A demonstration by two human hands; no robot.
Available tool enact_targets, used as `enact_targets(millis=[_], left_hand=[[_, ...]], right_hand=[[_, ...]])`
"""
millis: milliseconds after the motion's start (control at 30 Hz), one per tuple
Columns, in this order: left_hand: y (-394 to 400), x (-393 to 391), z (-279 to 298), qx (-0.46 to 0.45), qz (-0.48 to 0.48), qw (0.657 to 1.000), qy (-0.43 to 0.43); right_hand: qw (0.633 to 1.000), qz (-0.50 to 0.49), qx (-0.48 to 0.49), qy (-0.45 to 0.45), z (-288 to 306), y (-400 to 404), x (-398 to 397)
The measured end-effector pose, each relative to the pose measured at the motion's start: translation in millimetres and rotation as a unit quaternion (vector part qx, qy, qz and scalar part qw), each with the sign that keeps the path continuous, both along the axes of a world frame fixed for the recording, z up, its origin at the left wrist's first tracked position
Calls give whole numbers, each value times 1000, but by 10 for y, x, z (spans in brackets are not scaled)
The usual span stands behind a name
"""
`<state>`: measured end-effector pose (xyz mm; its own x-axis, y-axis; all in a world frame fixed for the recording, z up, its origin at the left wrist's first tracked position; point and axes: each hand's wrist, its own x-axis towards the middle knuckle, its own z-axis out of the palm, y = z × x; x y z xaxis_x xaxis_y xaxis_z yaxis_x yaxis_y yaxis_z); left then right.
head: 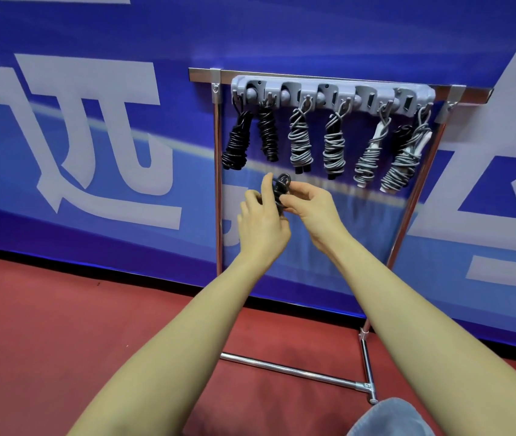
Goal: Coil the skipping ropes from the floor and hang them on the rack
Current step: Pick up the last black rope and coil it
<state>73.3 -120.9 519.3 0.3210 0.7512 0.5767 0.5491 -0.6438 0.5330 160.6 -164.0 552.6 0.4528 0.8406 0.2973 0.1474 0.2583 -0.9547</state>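
Both my hands hold a coiled black skipping rope [279, 187] in front of the rack, below its row of hooks. My left hand [261, 225] grips the bundle from the left, most of which is hidden behind it. My right hand [308, 204] pinches the rope's upper loop from the right. The grey hook rail [332, 92] sits on a chrome frame [218, 184]. Several coiled ropes hang from it: two black ones [237, 143] on the left, grey ones [300, 140] in the middle and right.
A blue banner with large white characters [93, 136] stands behind the rack. The floor [45, 325] is red. The rack's chrome foot bar [291, 369] lies on the floor ahead of me. A bit of blue denim [388, 418] shows at the bottom right.
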Motion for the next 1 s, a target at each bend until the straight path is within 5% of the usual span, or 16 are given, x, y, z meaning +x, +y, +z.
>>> enact_targets(millis=[167,400,800,1000], left_hand=[[135,-39,74,-84,4,996,-2],[192,-173,113,-252,-222,934,-122],[32,-86,148,-208,-158,959,-113],[79,-86,132,-118,-70,990,-21]], right_hand=[[999,-10,-16,-46,-51,14,-31],[994,20,-13,-103,-17,-44,95],[992,3,-7,-127,-16,-103,141],[989,-72,-29,-126,-66,-99,116]])
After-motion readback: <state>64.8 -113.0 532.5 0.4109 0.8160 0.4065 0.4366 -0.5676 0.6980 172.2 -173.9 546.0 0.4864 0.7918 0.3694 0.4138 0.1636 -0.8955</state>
